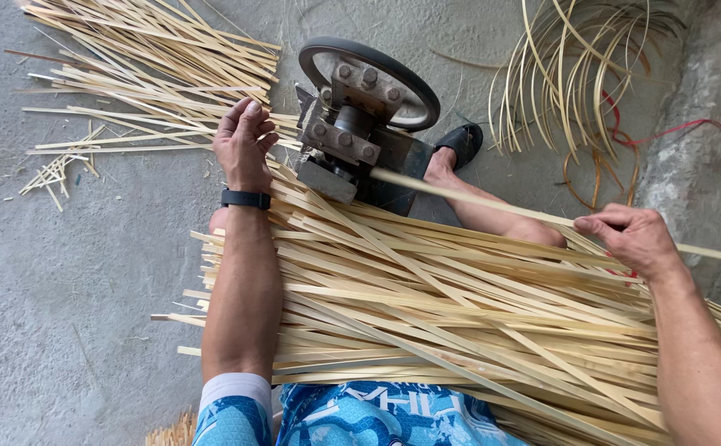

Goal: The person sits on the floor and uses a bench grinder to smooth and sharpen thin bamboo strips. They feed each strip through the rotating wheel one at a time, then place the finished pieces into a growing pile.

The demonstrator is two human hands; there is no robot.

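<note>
Left hand (243, 144) has its fingers curled on strips beside the metal splitting machine (360, 124), while the right hand (633, 235) pinches a long bamboo strip (476, 201) feeding into it.

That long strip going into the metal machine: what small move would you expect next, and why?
Probably the right hand pushes the strip further into the machine. Its grip pinches the strip, whose front end already sits at the machine, and the left hand waits on the far side.
</note>
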